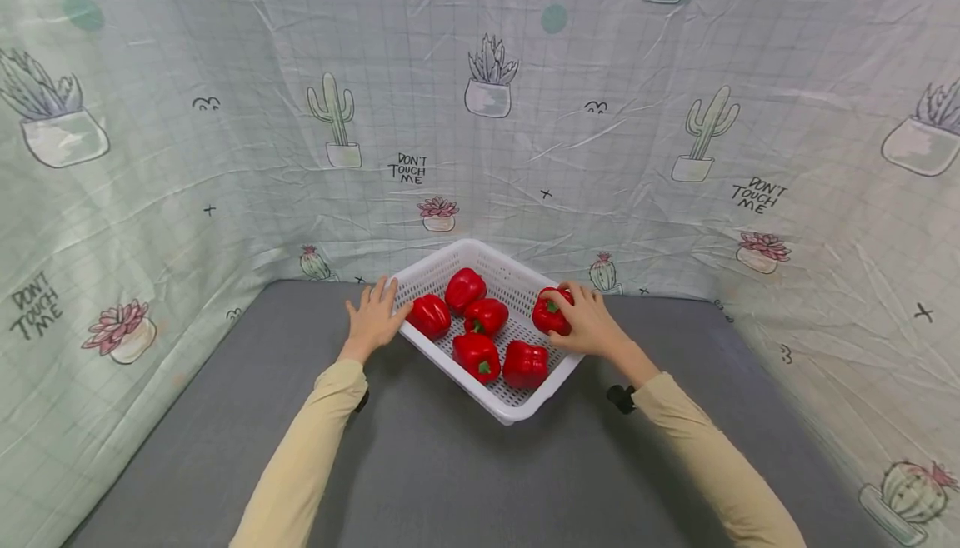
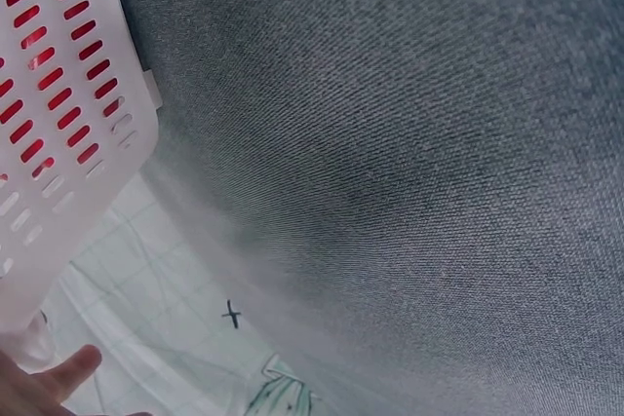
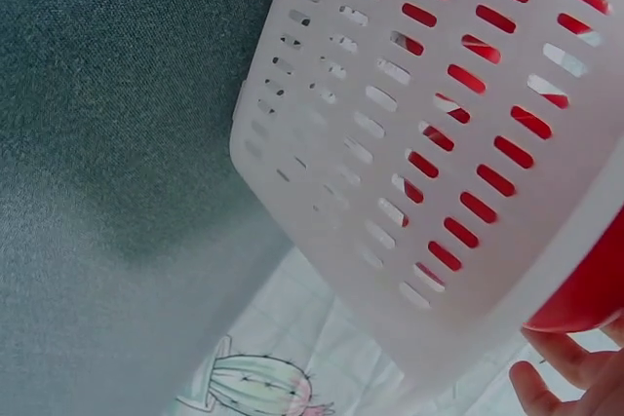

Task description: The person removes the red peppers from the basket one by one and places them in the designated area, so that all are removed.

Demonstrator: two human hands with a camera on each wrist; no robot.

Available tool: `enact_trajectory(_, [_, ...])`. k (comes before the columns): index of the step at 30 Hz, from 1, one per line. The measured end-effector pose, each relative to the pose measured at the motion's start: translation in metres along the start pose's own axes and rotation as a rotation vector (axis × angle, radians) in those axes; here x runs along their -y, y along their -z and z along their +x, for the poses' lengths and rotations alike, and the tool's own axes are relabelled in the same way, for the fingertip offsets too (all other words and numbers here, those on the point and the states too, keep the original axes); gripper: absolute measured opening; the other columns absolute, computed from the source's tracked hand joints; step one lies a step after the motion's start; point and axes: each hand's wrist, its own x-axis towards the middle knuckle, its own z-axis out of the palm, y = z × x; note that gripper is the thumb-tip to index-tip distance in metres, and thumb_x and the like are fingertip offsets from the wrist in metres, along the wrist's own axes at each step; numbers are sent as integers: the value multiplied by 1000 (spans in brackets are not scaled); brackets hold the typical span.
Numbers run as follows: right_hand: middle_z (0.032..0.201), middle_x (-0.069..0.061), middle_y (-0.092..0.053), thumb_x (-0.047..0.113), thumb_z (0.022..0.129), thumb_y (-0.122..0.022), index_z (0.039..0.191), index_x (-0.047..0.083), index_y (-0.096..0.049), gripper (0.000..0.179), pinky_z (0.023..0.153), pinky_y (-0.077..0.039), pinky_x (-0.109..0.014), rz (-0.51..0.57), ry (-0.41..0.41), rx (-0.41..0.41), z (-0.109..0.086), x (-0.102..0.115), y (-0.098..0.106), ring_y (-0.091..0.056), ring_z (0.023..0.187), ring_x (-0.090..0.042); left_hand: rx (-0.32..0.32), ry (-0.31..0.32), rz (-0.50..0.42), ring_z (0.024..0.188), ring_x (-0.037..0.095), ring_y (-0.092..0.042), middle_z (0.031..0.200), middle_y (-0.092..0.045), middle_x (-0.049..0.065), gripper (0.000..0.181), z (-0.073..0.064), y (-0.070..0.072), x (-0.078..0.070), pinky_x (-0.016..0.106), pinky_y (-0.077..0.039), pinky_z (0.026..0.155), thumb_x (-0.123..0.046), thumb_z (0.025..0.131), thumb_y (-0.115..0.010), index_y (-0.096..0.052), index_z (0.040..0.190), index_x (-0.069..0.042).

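Observation:
A white perforated plastic basket (image 1: 455, 374) stands turned at an angle on the grey table, with several red bell peppers inside. My right hand (image 1: 592, 325) grips one red bell pepper (image 1: 547, 321) at the basket's right corner, thumb and fingers curled about it. In the right wrist view that pepper (image 3: 591, 285) shows above the rim, fingertips against it. At the left corner, my left hand (image 1: 372, 319) rests by the rim, its fingers spread and holding nothing. Among the other peppers are one at the left (image 1: 431, 317), one at the back (image 1: 465, 291) and one near the front (image 1: 526, 366).
A grey cloth-like surface (image 1: 450, 481) covers the table around the basket. Pale curtains printed with cacti (image 1: 487, 156) hang behind and along both sides, with the back one close behind the basket.

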Motion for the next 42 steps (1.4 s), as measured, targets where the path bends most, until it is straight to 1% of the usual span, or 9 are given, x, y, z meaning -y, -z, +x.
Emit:
enact_trajectory(7, [121,-16,-41,27,68,-67,121,21,-44,58,86,-33,-51,7,-12,-29,-8,-4,5,-39,110,-34,15,-9,5,133,42,-16,147,-21,17,69,1,2,1,72,-6,95,-50,89,-37,-22,142,-7])
enact_trajectory(15, [116,-14,-42,31,68,-67,125,22,-43,62,81,-33,-46,0,-27,-47,-16,-7,12,-42,104,-31,-3,6,-6,131,45,-17,147,-22,14,72,-2,3,7,73,-7,94,-51,88,-39,-22,142,-6])
enact_trajectory(20, [117,-15,-41,31,67,-67,127,21,-41,66,81,-35,-48,-3,-36,-61,-19,-9,17,-42,105,-30,2,9,-20,129,48,-19,148,-20,14,72,-4,3,7,74,-8,93,-51,88,-38,-20,142,-7])
enact_trajectory(23, [123,-15,-39,30,68,-66,128,20,-41,66,83,-35,-51,11,-28,-87,-21,-11,23,-42,106,-33,2,9,-17,128,48,-19,147,-20,16,71,-4,3,7,74,-8,92,-50,89,-38,-20,142,-7])
enact_trajectory(27, [132,-12,-37,30,69,-66,127,19,-42,64,83,-35,-53,22,-23,-110,-24,-15,30,-43,104,-38,6,9,-20,128,48,-19,147,-18,17,71,-4,2,7,75,-8,92,-50,89,-38,-21,142,-7])
enact_trajectory(30, [132,-10,-38,31,69,-68,128,19,-42,65,83,-37,-54,31,-43,-114,-26,-18,34,-43,104,-38,8,10,-21,127,48,-21,147,-19,17,70,-4,2,7,75,-9,91,-50,89,-38,-21,142,-7])
enact_trajectory(35, [131,-10,-39,35,70,-70,129,19,-42,67,86,-37,-56,40,-84,-117,-29,-21,40,-41,110,-35,1,9,-30,127,48,-22,146,-21,17,70,-2,2,8,75,-9,91,-49,89,-38,-21,142,-7])
enact_trajectory(39, [129,-12,-40,37,68,-71,128,18,-43,68,83,-38,-52,27,-111,-131,-31,-25,44,-40,112,-33,-6,6,-29,127,48,-23,145,-23,17,69,-2,3,8,74,-10,91,-50,89,-38,-22,142,-7])
enact_trajectory(42, [125,-13,-43,37,68,-72,126,16,-44,68,79,-39,-50,13,-114,-155,-33,-28,46,-41,109,-33,-4,5,-27,126,48,-23,145,-23,17,70,-2,3,8,74,-11,91,-50,89,-37,-21,142,-8])
